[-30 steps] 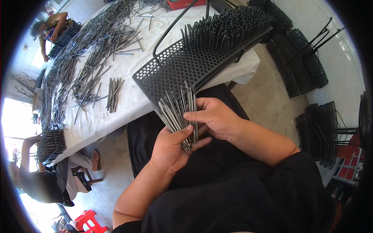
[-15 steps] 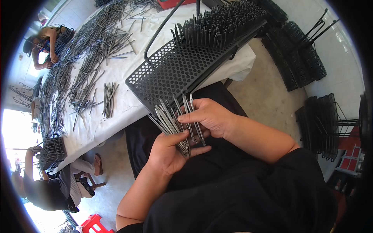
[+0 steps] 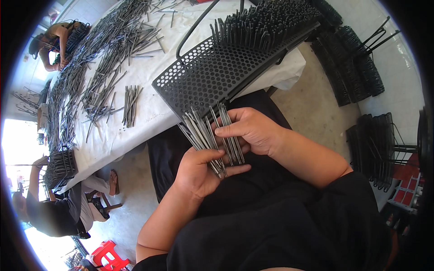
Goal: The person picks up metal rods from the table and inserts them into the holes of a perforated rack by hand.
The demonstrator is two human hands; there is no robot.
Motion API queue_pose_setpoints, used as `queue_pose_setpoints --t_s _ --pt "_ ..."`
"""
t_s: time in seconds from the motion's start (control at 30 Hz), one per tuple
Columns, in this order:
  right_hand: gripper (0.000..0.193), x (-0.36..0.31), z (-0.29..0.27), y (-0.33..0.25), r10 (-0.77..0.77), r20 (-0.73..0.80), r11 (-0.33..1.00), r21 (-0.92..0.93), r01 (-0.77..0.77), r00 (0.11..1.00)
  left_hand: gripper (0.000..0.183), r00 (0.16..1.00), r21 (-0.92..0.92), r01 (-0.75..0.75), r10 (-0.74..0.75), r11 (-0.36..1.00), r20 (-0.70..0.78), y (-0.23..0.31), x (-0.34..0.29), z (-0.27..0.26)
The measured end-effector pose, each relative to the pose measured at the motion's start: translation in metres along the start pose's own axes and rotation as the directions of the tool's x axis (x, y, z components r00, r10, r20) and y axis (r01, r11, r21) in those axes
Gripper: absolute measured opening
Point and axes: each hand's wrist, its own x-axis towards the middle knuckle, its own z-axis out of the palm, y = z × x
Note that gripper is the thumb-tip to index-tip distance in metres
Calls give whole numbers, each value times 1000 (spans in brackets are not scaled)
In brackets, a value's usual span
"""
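Over my lap, my left hand (image 3: 198,170) is closed around a fanned bundle of thin grey metal rods (image 3: 197,130), its thumb pressed across their lower part. Close on its right, my right hand (image 3: 255,131) pinches a smaller group of the same rods (image 3: 233,147) between thumb and fingers. Both groups stand roughly upright, side by side, their upper ends leaning left. Just beyond them is a black perforated metal rack (image 3: 208,74) with a tall handle. Many dark rods (image 3: 266,27) stand packed upright in its far end, while its near end shows bare mesh.
On the white-covered table (image 3: 151,106) lie a long heap of loose rods (image 3: 97,58) and a small separate bundle (image 3: 131,106). Two people work along its left side. Filled black racks (image 3: 346,63) stand on the floor at right. A red stool (image 3: 110,256) is at lower left.
More rods now sit in my right hand, gathered closer together beside the left hand's bundle. The whole view has shifted slightly, with the rack and table appearing a little farther right.
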Motion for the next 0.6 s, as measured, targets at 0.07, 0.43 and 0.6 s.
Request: queue_pose_setpoints --t_s 0.07,0.43,0.6 --pt "22 4 0 2 1 -10 1000 8 -1 1000 39 1000 -3 4 -4 1000 -14 -1 0 -1" --pt "12 12 13 15 -77 -22 984 -166 72 997 30 990 248 -16 50 969 -131 -16 -3 -25" --pt "20 7 22 21 -274 -66 913 -331 238 960 22 961 259 -169 217 951 -171 -27 -10 -28"
